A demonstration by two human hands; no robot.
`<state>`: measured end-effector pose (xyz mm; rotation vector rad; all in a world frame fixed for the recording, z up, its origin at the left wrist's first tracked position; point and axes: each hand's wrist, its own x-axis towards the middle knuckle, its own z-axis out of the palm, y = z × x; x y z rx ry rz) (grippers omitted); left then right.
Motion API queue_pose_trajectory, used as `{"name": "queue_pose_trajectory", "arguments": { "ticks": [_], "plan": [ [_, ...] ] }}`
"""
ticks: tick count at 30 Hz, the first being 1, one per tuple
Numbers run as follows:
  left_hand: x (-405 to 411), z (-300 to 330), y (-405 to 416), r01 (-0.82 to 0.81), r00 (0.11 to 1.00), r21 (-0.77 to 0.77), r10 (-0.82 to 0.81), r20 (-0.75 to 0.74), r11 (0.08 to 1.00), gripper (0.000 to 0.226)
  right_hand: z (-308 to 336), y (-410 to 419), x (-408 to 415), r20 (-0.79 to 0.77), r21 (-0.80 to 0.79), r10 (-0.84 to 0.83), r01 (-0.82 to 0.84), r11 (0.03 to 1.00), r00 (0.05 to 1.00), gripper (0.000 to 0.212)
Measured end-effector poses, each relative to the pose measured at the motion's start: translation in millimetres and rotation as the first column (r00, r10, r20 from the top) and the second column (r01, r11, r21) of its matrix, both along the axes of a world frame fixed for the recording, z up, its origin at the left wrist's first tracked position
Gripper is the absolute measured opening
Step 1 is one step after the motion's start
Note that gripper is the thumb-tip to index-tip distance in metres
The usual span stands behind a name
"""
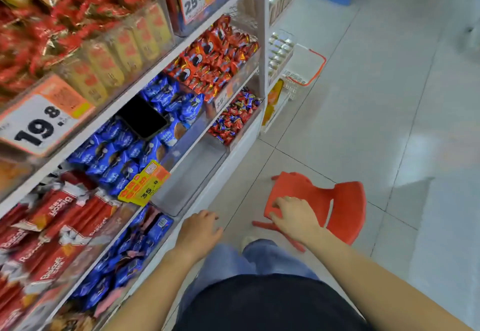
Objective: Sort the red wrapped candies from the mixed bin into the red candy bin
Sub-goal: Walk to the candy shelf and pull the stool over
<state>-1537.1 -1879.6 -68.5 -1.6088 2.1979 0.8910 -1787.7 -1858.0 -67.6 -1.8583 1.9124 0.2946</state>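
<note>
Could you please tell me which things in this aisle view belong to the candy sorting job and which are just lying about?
Belonging to the job:
- mixed candy bin, red and blue wrappers
- red candy bin
- left hand, free
- right hand, resting on the chair

Just lying about:
- red plastic chair
- black phone on the blue packets
- white basket on the floor

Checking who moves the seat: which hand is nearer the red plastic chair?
Right. The right hand rests on the red plastic chair seat; the left hand hovers apart, toward the shelves.
</note>
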Motion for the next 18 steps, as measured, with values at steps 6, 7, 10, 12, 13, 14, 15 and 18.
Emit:
{"name": "queue_pose_trajectory", "arguments": {
  "ticks": [6,7,10,12,13,14,15,18],
  "plan": [
    [7.8,-10.8,-65.7,-0.130,0.991,0.037,0.129,0.028,0.991,0.040,-13.6,-95.2,-6.2,0.064,0.011,0.013,-0.014,1.000,0.998,0.036],
    [9.7,-11.7,-76.4,-0.145,0.989,0.052,0.144,0.029,0.988,0.040,-14.7,-109.2,-6.8,0.068,0.005,0.010,-0.011,1.000,0.998,0.036],
    [11.4,-16.7,-103.7,-0.191,0.982,0.080,0.191,0.012,0.978,0.050,-14.7,-145.7,-7.5,0.072,-0.011,0.017,-0.017,1.000,0.997,0.034],
    [9.5,-20.5,-121.5,-0.181,0.984,0.089,0.181,0.007,0.980,0.050,-15.9,-168.6,-10.9,0.061,0.010,0.026,-0.026,1.000,0.998,0.035],
    [7.9,-23.3,-129.2,-0.177,0.984,0.096,0.178,0.002,0.980,0.047,-16.8,-179.1,-13.5,0.053,0.023,0.028,-0.030,0.999,0.998,0.035],
    [5.7,-24.9,-135.4,-0.178,0.984,0.104,0.179,0.000,0.979,0.044,-17.0,-189.3,-16.5,0.052,0.027,0.023,-0.025,0.999,0.998,0.034],
    [2.9,-25.9,-141.1,-0.178,0.984,0.102,0.178,0.006,0.979,0.042,-17.2,-199.4,-20.4,0.060,0.019,0.015,-0.016,1.000,0.998,0.033],
    [-7.3,-31.2,-160.2,-0.218,0.976,0.102,0.215,0.039,0.971,0.037,-18.1,-234.1,-32.4,0.073,0.009,0.050,-0.051,0.999,0.996,0.031]
  ]
}}
